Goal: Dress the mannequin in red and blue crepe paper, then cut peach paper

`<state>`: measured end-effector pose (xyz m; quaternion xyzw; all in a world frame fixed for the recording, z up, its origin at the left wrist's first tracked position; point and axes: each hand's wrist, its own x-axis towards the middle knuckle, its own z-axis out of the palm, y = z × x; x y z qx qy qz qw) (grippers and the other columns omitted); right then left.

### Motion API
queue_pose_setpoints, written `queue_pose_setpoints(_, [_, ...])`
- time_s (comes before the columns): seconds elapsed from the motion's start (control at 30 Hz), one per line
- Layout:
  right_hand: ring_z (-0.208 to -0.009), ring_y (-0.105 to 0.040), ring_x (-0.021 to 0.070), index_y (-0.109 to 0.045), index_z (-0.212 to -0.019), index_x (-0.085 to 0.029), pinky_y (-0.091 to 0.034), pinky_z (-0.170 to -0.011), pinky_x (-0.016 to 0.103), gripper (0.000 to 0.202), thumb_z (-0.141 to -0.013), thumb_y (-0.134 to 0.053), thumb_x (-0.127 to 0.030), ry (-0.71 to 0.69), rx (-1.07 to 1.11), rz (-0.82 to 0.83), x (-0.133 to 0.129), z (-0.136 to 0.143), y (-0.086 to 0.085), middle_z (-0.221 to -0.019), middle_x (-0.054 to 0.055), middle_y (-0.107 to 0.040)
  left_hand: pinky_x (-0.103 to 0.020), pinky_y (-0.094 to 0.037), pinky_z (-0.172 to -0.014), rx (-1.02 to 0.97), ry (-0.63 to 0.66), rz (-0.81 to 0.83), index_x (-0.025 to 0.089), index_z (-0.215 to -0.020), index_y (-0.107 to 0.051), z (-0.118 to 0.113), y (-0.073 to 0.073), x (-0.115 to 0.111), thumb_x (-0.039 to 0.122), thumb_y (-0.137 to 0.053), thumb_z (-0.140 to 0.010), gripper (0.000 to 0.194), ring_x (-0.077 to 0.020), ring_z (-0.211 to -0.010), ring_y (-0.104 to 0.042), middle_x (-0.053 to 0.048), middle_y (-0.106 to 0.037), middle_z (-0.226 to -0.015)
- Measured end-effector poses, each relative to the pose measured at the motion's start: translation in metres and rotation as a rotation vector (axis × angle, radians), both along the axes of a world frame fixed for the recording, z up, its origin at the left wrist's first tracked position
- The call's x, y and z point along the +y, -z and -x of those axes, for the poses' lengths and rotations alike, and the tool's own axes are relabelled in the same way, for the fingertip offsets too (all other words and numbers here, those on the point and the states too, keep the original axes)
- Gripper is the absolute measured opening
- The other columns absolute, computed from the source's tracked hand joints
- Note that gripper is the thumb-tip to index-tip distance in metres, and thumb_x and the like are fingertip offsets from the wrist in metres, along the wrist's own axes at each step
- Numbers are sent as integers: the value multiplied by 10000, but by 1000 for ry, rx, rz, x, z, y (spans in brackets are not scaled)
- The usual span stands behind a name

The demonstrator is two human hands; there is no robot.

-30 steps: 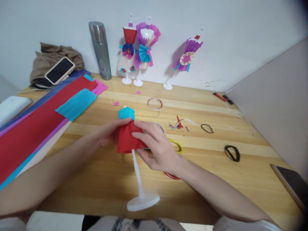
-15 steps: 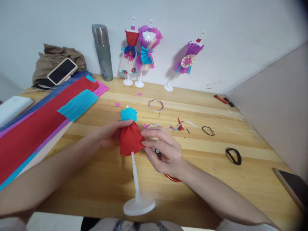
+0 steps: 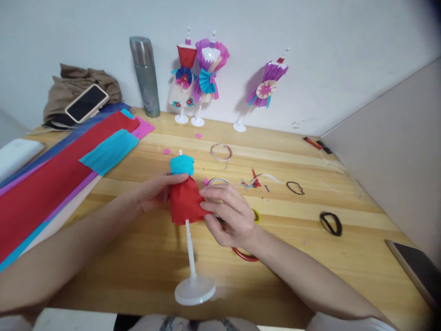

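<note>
A small dress form with a white stand is in front of me, its base low over the table's near side. It wears a blue paper bodice and a red paper skirt. My left hand is closed round the form at the waist, its thumb pressing on the skirt's gathered top. With fingertips pinched, my right hand holds the skirt's right edge. Behind the right hand, partly hidden, lie a red ring-shaped handle and a yellow one.
Three dressed forms stand by the wall, near a grey thermos. Coloured paper strips and a phone are at left. Wire coils, paper scraps, a black hair tie and another phone are around the right side.
The skirt's right side is spread slightly wider and flatter under my right fingers. The stand's base has shifted a little up and left, and the whole view has shifted slightly.
</note>
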<state>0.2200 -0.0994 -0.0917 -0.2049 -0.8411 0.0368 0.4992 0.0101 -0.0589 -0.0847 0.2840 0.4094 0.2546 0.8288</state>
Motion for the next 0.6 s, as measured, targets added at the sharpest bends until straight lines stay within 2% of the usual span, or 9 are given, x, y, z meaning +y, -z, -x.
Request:
queue_pose_setpoints(0.13, [-979,-673,250,-636,-973,-185,-576,-799,434,217,-797,-567,-78,-3,-45,4,1,2,3,-1052,134,-702,-267,-511,-673,32,-20,-27,227,-785,-724,0,1,0,476,-779,-723,262,-160,-711,-660,5,-764,-783])
queue_pose_setpoints(0.3, [-938,-674,234,-642,-974,-185,-569,-759,395,224,-791,-572,-77,-33,-15,-12,-1,0,0,-1004,117,-712,-273,-500,-665,40,-22,-76,214,-798,-723,0,0,-2,471,-754,-759,261,-161,-710,-652,12,-754,-779])
queue_pose_setpoints(0.37, [-855,-669,219,-644,-953,-186,-553,-700,373,199,-794,-564,-96,-49,-12,-18,-4,-2,-4,-956,109,-714,-270,-492,-639,59,-53,-94,213,-783,-717,0,1,-1,474,-765,-752,268,-160,-697,-644,4,-747,-767])
queue_pose_setpoints(0.43, [-702,-630,186,-636,-856,-196,-507,-613,337,122,-807,-548,-127,-79,-26,1,-7,-3,-8,-823,79,-702,-256,-479,-608,86,-100,-124,214,-763,-713,0,2,1,474,-783,-740,270,-148,-677,-630,0,-732,-751])
queue_pose_setpoints(0.5, [-575,-551,153,-585,-705,-206,-438,-548,302,147,-832,-527,-158,-86,-96,94,-11,-2,-11,-669,44,-645,-248,-470,-597,106,-158,-166,214,-739,-708,1,3,3,456,-801,-729,259,-139,-664,-619,0,-718,-742])
queue_pose_setpoints(0.6, [-499,-455,113,-487,-570,-199,-331,-495,260,298,-863,-536,-207,10,-301,435,-17,4,-14,-565,12,-557,-264,-478,-631,131,-216,-218,208,-736,-706,2,2,5,427,-811,-726,243,-159,-696,-630,-18,-720,-770])
